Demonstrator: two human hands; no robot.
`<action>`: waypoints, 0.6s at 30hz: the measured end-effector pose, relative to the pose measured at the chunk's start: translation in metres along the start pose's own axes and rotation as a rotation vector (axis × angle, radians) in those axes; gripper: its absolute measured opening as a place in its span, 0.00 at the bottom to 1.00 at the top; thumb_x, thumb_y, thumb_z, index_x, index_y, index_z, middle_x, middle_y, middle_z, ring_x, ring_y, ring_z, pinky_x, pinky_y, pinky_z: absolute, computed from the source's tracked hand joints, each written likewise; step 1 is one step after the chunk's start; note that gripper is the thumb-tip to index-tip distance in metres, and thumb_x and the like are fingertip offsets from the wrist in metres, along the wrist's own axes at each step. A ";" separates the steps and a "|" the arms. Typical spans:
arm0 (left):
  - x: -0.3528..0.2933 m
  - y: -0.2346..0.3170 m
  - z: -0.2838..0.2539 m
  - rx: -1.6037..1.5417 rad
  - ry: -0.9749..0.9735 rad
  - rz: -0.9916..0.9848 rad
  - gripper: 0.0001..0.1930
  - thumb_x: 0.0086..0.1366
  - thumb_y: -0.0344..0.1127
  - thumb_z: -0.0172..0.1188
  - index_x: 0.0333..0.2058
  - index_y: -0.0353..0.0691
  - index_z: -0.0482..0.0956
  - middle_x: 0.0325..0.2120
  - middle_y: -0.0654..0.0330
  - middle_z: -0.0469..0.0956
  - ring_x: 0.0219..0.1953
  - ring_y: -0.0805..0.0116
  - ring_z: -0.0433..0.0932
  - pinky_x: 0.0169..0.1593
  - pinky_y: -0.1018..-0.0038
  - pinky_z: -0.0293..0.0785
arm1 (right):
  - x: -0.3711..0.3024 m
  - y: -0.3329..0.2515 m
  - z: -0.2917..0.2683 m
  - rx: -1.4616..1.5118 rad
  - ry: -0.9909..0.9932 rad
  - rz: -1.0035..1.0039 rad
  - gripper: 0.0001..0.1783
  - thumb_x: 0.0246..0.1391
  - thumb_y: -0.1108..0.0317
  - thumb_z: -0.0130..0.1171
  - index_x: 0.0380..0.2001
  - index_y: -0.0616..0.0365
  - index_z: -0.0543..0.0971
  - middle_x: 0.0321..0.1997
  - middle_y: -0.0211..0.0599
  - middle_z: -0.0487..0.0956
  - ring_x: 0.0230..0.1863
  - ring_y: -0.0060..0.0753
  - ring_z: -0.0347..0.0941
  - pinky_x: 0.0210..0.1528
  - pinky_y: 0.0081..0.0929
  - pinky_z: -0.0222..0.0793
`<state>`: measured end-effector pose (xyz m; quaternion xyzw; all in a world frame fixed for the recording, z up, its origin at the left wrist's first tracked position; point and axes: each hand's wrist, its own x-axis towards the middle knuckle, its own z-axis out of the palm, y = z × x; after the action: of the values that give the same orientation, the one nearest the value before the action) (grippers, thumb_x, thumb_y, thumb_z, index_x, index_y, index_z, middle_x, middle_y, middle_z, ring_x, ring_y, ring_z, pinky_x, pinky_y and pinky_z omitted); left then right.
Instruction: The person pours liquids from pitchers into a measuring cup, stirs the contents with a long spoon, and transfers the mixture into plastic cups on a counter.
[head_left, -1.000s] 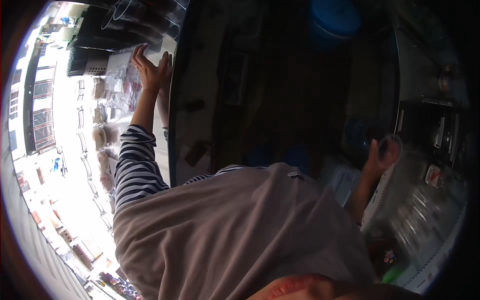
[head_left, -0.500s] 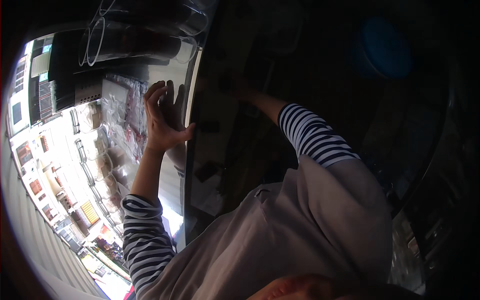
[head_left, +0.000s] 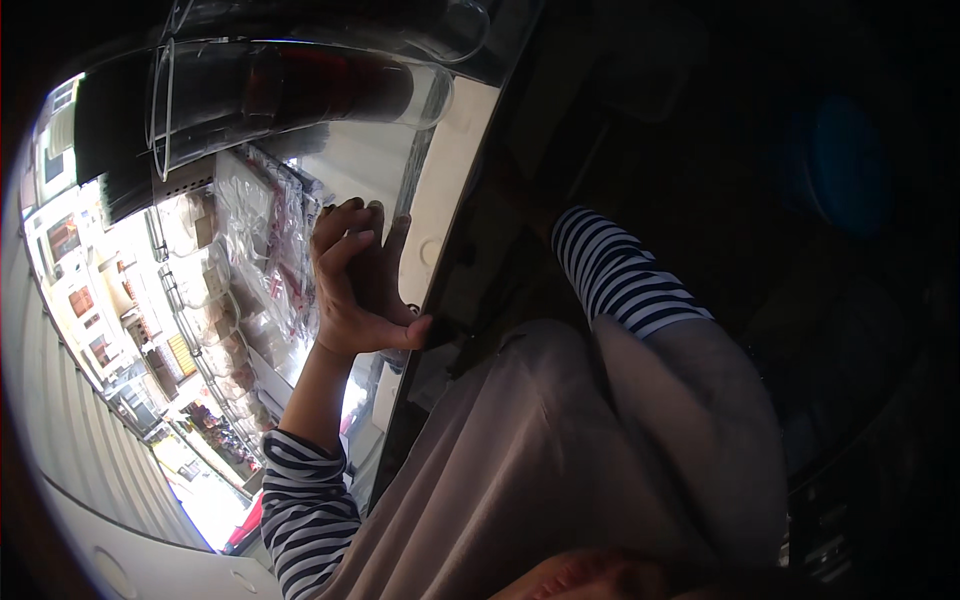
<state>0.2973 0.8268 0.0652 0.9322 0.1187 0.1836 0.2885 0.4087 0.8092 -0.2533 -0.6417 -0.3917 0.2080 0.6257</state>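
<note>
My left hand (head_left: 355, 290) is raised beside a pale, glossy surface, with its fingers bent and apart and the thumb stretched out to the right. The thumb tip touches or nearly touches the edge of a dark panel (head_left: 440, 335). No object shows in this hand. A dark reflection or shadow of the fingers lies beside it. My right arm, in a striped sleeve (head_left: 625, 270), reaches forward into deep shadow. The right hand is lost in the dark there, so its fingers and anything in them cannot be made out.
Clear tubes (head_left: 300, 95) lie across the upper left, one with dark red contents. Left of my left hand are flat goods in clear plastic wrap (head_left: 265, 225). A pale strip (head_left: 445, 180) borders the dark panel. A blue rounded thing (head_left: 850, 165) shows dimly at far right.
The view has shifted. My left hand appears lower and farther right, its fingers more bent. The tubes look larger and nearer. My right hand, faintly visible before, has sunk into the dark.
</note>
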 end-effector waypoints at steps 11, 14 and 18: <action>0.001 0.011 -0.018 0.182 -0.078 0.135 0.43 0.34 0.48 0.72 0.50 0.40 0.63 0.48 0.51 0.66 0.51 0.50 0.66 0.55 0.57 0.62 | -0.131 -0.013 -0.050 -0.259 -0.224 0.391 0.39 0.46 0.69 0.63 0.62 0.54 0.58 0.61 0.47 0.64 0.63 0.45 0.58 0.62 0.39 0.59; -0.011 0.015 -0.022 0.212 -0.026 0.133 0.41 0.35 0.45 0.71 0.50 0.40 0.63 0.47 0.51 0.66 0.52 0.50 0.65 0.56 0.57 0.60 | -0.235 -0.056 -0.124 -0.311 -0.342 0.420 0.30 0.46 0.69 0.62 0.55 0.54 0.69 0.56 0.47 0.69 0.58 0.45 0.65 0.60 0.37 0.63; -0.001 0.031 -0.012 0.168 0.035 0.250 0.35 0.41 0.35 0.69 0.49 0.38 0.65 0.46 0.49 0.67 0.51 0.49 0.65 0.55 0.59 0.62 | -0.404 -0.133 -0.223 -0.196 -0.115 0.546 0.25 0.46 0.70 0.60 0.51 0.56 0.72 0.52 0.43 0.73 0.52 0.42 0.71 0.55 0.35 0.67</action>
<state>0.2951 0.8071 0.0921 0.9572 0.0218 0.2237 0.1825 0.3001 0.3468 -0.1857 -0.7677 -0.2578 0.3659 0.4585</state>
